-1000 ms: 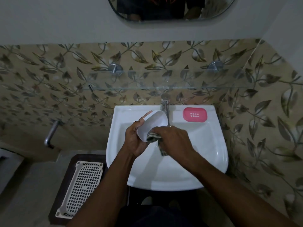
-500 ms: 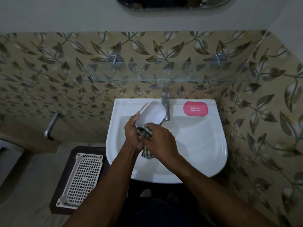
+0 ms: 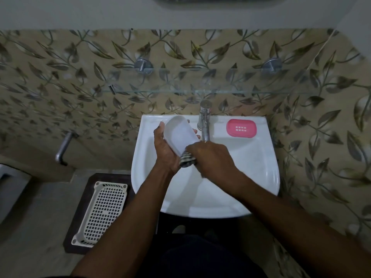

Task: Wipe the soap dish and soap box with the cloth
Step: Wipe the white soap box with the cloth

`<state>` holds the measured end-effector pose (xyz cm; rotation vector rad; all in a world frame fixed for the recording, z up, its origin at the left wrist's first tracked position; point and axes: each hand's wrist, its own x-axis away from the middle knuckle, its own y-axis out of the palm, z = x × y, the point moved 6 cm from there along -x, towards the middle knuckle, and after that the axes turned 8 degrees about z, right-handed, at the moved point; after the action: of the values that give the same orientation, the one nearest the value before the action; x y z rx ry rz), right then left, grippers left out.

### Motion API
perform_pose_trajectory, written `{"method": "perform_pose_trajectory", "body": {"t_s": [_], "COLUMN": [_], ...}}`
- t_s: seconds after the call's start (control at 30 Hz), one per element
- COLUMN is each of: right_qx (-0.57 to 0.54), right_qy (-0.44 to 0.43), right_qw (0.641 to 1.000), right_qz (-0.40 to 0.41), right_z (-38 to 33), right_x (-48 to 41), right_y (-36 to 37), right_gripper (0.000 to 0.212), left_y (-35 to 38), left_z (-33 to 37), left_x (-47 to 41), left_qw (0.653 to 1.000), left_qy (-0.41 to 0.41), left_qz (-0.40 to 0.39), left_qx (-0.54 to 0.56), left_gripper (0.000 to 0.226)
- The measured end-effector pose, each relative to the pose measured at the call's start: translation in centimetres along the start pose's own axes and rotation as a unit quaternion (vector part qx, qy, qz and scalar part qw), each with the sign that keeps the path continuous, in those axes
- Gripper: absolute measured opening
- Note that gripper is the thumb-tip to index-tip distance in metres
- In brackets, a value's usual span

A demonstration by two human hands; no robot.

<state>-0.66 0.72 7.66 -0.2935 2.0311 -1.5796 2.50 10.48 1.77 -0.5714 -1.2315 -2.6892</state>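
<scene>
My left hand (image 3: 165,150) grips a white soap box (image 3: 179,135), held tilted over the left of the white sink (image 3: 259,167). My right hand (image 3: 212,159) holds a checked cloth (image 3: 187,158) bunched against the box's lower right end. Most of the cloth is hidden under my right hand. A pink soap dish (image 3: 241,128) with small drain holes lies on the sink's back rim, to the right of the tap (image 3: 204,121).
A glass shelf (image 3: 200,91) on two metal pegs runs along the leaf-patterned wall above the sink. A white perforated basket (image 3: 102,212) sits on a dark stand left of the sink. A metal pipe (image 3: 63,146) juts from the left wall.
The view has tipped down, so the mirror has slid out of the top. The soap box is tilted further towards the back left, and my right hand with the cloth has shifted along the box's lower end.
</scene>
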Motion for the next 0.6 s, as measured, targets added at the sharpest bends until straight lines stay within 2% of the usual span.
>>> {"method": "perform_pose_trajectory", "body": {"t_s": [0.1, 0.2, 0.23, 0.27, 0.33, 0.37, 0.4, 0.47, 0.6], "right_qx": [-0.184, -0.351, -0.363, -0.333, -0.134, -0.027, 0.035, 0.037, -0.133], "right_qy": [0.151, 0.291, 0.298, 0.267, 0.125, 0.058, 0.027, 0.038, 0.163], "right_qw": [0.971, 0.89, 0.883, 0.904, 0.981, 0.997, 0.999, 0.999, 0.978], "right_qz": [0.0, -0.011, -0.025, -0.042, -0.061, -0.042, -0.022, 0.007, 0.007], "right_z": [-0.9, -0.2, 0.0, 0.2, 0.2, 0.1, 0.2, 0.1, -0.9], "right_x": [1.0, 1.6, 1.8, 1.8, 1.6, 1.5, 1.5, 1.7, 2.1], "right_y": [0.6, 1.6, 1.7, 1.5, 0.8, 0.4, 0.1, -0.2, 0.8], "right_gripper": [0.023, 0.02, 0.018, 0.018, 0.022, 0.023, 0.023, 0.022, 0.025], "left_y": [0.0, 0.0, -0.1, -0.4, -0.8, -0.9, -0.9, -0.6, -0.2], "left_z": [0.2, 0.2, 0.0, -0.1, -0.5, -0.7, -0.8, -0.9, -1.0], "left_x": [0.0, -0.1, -0.1, -0.2, -0.3, -0.3, -0.4, -0.4, -0.2], "left_qw": [1.0, 1.0, 0.999, 0.999, 0.999, 0.999, 0.999, 0.999, 1.0], "left_qy": [0.002, 0.004, 0.003, 0.002, -0.003, -0.006, -0.006, -0.002, -0.004], "left_qz": [-0.002, -0.022, -0.02, -0.018, -0.012, -0.014, -0.017, -0.019, -0.008], "left_qx": [-0.014, -0.019, -0.025, -0.032, -0.041, -0.039, -0.039, -0.039, -0.028], "left_gripper": [0.076, 0.075, 0.075, 0.074, 0.077, 0.079, 0.082, 0.083, 0.079]}}
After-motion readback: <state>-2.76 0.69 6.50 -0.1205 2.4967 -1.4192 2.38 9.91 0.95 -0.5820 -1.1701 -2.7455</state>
